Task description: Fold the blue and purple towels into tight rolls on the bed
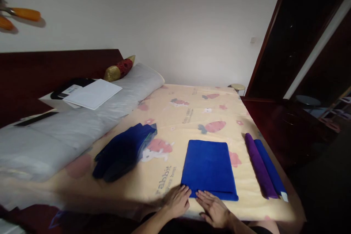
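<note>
A blue towel lies folded into a rectangle on the bed, its near edge turned over in a narrow roll. My left hand is at the near left corner of this towel, with curled fingers gripping the rolled edge. My right hand rests on the same edge, closer to its middle; the fingers are stretched out and lie flat on the cloth. To the right lie a rolled purple towel and a rolled blue towel with a white tag, side by side. A loose dark blue pile of cloth sits to the left.
The bed has a cream sheet printed with rabbits and carrots. Along the left run a grey covered bolster, a white box with a flat lid and a red and gold cushion. A stool stands beyond the far edge.
</note>
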`<state>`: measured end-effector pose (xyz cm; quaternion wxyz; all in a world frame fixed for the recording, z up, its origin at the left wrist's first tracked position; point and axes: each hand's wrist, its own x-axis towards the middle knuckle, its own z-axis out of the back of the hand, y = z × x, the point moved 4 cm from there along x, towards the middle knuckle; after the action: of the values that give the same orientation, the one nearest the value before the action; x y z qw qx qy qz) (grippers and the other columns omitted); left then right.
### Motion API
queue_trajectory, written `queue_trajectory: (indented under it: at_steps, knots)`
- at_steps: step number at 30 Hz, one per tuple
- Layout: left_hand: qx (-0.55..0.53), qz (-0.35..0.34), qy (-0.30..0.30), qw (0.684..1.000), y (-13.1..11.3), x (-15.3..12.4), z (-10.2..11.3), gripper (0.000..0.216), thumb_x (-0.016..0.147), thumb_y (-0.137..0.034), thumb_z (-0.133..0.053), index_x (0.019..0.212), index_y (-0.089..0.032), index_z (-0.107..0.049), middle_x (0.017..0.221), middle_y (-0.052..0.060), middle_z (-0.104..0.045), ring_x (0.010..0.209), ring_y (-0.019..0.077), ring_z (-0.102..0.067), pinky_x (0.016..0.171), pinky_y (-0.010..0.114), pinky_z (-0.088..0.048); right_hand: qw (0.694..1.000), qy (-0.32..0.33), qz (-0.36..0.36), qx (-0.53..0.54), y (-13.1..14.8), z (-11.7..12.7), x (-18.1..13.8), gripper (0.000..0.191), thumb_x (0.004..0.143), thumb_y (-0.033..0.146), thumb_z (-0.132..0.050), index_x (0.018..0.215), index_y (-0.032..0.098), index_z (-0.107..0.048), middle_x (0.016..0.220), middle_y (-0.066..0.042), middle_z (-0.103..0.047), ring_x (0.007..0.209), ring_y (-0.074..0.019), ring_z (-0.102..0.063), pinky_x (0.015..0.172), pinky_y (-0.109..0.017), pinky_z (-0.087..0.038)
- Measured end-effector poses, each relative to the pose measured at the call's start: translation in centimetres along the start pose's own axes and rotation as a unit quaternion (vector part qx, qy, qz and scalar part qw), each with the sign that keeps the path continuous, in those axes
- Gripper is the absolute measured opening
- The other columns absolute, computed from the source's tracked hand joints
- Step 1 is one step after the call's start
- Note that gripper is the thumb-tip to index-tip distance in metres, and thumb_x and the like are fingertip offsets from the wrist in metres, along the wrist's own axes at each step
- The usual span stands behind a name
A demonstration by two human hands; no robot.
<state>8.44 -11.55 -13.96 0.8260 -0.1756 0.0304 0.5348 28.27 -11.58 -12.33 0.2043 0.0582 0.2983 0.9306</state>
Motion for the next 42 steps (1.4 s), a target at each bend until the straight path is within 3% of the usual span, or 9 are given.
queue_trajectory:
  at_steps: [8, 13, 16, 19, 26, 30, 34, 37, 42]
  knots:
    - [-0.012, 0.013, -0.001, 1.000, -0.2, 0.1, 0.4, 0.047, 0.086, -0.022, -0.039, 0.131, -0.020, -0.051, 0.138, 0.011, -0.053, 0.131, 0.0284, -0.044, 0.112, 0.045, -0.032, 0.998, 0.048, -0.034, -0.026, -4.2, 3.5, -10.3, 0.068, 0.092, 0.033, -0.044, 0.151, 0.025, -0.011, 0.155, -0.007, -0.019, 0.143, -0.0240, -0.018, 0.118, -0.046, -0.018]
    - [-0.021, 0.012, 0.017, 1.000, -0.3, 0.0, 1.3, 0.051, 0.084, -0.022, -0.040, 0.134, -0.019, -0.048, 0.140, 0.011, -0.051, 0.133, 0.0288, -0.042, 0.113, 0.045, -0.031, 0.994, -0.013, -0.062, -0.087, -6.0, 3.2, -14.4, 0.059, 0.094, 0.026, -0.040, 0.150, 0.026, -0.021, 0.151, -0.005, -0.032, 0.139, -0.0214, -0.031, 0.117, -0.040, -0.026]
    - [-0.018, 0.009, 0.026, 0.999, 0.1, -0.1, 1.4, 0.057, 0.081, -0.017, -0.042, 0.138, -0.021, -0.043, 0.139, 0.010, -0.053, 0.131, 0.0261, -0.044, 0.111, 0.042, -0.035, 0.981, -0.042, -0.089, -0.170, -6.9, 1.8, -14.4, 0.054, 0.091, 0.022, -0.043, 0.145, 0.022, -0.037, 0.145, -0.006, -0.044, 0.134, -0.0240, -0.039, 0.112, -0.040, -0.032]
    - [-0.007, -0.005, 0.035, 0.999, 0.6, -0.1, 1.1, 0.061, 0.079, -0.011, -0.041, 0.138, -0.023, -0.044, 0.141, 0.009, -0.051, 0.133, 0.0257, -0.042, 0.113, 0.043, -0.032, 0.950, -0.072, -0.155, -0.260, -7.7, 0.0, -12.9, 0.042, 0.083, 0.011, -0.046, 0.122, 0.017, -0.060, 0.124, -0.009, -0.063, 0.118, -0.0275, -0.054, 0.106, -0.044, -0.038]
    - [-0.005, -0.034, 0.010, 0.999, 1.8, 0.7, -0.8, 0.067, 0.075, 0.000, -0.034, 0.133, -0.029, -0.050, 0.145, 0.004, -0.048, 0.138, 0.0232, -0.035, 0.116, 0.046, -0.027, 0.910, -0.110, -0.180, -0.357, -8.3, -2.8, -10.1, 0.053, 0.072, 0.005, -0.047, 0.123, 0.012, -0.057, 0.108, -0.014, -0.066, 0.098, -0.0302, -0.059, 0.093, -0.047, -0.040]
    - [-0.013, -0.018, -0.005, 1.000, 1.7, 1.1, -0.5, 0.070, 0.072, 0.002, -0.035, 0.132, -0.030, -0.051, 0.141, 0.003, -0.051, 0.134, 0.0225, -0.041, 0.112, 0.043, -0.033, 0.922, -0.091, -0.192, -0.324, -8.3, -1.3, -9.4, 0.033, 0.078, 0.006, -0.047, 0.102, 0.017, -0.067, 0.100, -0.011, -0.067, 0.095, -0.0275, -0.058, 0.094, -0.044, -0.038]
    - [-0.036, 0.008, -0.035, 0.999, 0.8, 1.1, 2.4, 0.050, 0.073, 0.000, -0.036, 0.106, -0.026, -0.064, 0.113, 0.005, -0.064, 0.112, 0.0224, -0.057, 0.096, 0.037, -0.044, 0.928, -0.109, -0.246, -0.257, -7.4, 1.4, -8.8, 0.026, 0.080, 0.007, -0.046, 0.089, 0.020, -0.067, 0.097, -0.007, -0.065, 0.095, -0.0237, -0.056, 0.094, -0.039, -0.036]
    - [-0.061, 0.029, -0.010, 0.998, 0.6, 0.9, 3.6, 0.038, 0.067, -0.005, -0.047, 0.093, -0.026, -0.064, 0.102, 0.003, -0.065, 0.103, 0.0216, -0.059, 0.089, 0.033, -0.044, 0.937, -0.117, -0.260, -0.201, -6.4, 2.4, -8.8, 0.024, 0.072, 0.009, -0.049, 0.085, 0.020, -0.065, 0.095, -0.006, -0.064, 0.095, -0.0241, -0.054, 0.089, -0.038, -0.037]
    - [-0.068, 0.063, 0.024, 0.995, 0.9, 0.5, 3.0, 0.028, 0.060, -0.011, -0.057, 0.081, -0.028, -0.063, 0.087, -0.002, -0.068, 0.087, 0.0197, -0.062, 0.079, 0.030, -0.046, 0.948, -0.158, -0.269, -0.057, -6.0, 2.3, -9.5, 0.025, 0.061, 0.013, -0.046, 0.078, 0.020, -0.063, 0.089, -0.005, -0.064, 0.093, -0.0224, -0.055, 0.086, -0.033, -0.039]
